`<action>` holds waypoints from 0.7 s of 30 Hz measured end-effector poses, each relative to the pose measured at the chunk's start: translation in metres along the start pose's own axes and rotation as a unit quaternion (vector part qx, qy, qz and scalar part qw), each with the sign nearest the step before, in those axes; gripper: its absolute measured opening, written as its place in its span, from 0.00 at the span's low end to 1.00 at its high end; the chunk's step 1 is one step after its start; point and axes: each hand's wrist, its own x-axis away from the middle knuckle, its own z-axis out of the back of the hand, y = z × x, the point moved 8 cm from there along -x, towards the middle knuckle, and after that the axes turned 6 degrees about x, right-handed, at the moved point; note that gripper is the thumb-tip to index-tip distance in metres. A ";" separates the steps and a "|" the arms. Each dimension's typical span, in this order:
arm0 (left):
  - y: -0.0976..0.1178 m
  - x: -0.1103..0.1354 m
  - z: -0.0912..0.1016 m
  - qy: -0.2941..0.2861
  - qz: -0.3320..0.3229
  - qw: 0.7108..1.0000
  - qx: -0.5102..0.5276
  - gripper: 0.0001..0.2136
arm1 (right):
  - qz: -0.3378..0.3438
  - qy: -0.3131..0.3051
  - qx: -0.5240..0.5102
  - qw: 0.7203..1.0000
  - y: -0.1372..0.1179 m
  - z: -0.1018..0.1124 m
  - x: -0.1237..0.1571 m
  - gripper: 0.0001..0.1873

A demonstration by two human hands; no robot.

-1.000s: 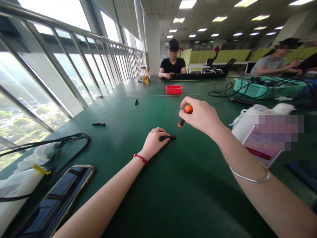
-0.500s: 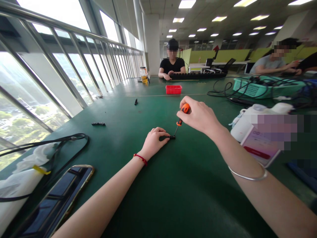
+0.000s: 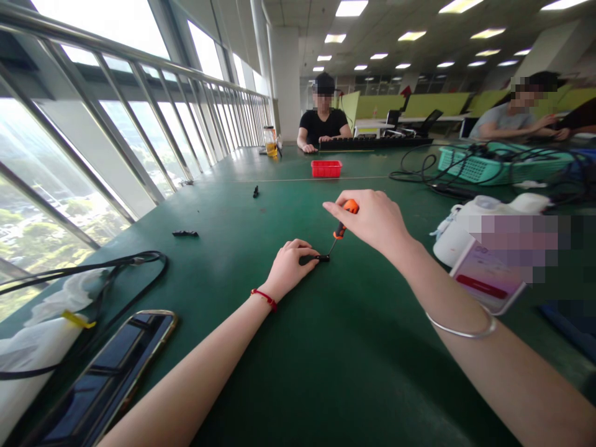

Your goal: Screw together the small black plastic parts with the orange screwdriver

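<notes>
My left hand (image 3: 292,266) pinches a small black part (image 3: 323,258) flat against the green tabletop (image 3: 288,366), with fingers and thumb hiding its left end. In my right hand (image 3: 372,217) is a screwdriver (image 3: 339,230) with an orange and black handle. The screwdriver is tilted, its thin shaft running down to the part's right end. Its tip seems to touch there, though the contact is too small to be sure. My right thumb is stretched out to the left, while the other fingers curl round the handle.
Two loose black pieces (image 3: 185,233) (image 3: 256,192) lie to the left. Beyond my hands stands a red tray (image 3: 326,169). A phone (image 3: 112,372) and cables are at left; a white bottle (image 3: 459,236) and a teal basket (image 3: 493,167) at right. A person (image 3: 325,124) sits opposite.
My right hand has turned and lowered slightly, its thumb now stretched away from the screwdriver handle. The handle leans a little further right. My left hand and the black part have stayed put.
</notes>
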 end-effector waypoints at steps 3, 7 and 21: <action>0.000 0.000 0.000 -0.002 0.001 1.000 -0.001 0.09 | -0.003 0.010 -0.002 1.000 0.000 0.001 0.000 0.13; 0.000 0.000 -0.001 -0.003 -0.001 1.000 -0.002 0.09 | -0.007 0.011 -0.002 1.000 0.001 0.003 0.000 0.14; 0.001 0.002 -0.001 -0.005 0.001 1.000 -0.008 0.09 | -0.022 -0.005 -0.016 1.000 0.007 -0.003 -0.002 0.18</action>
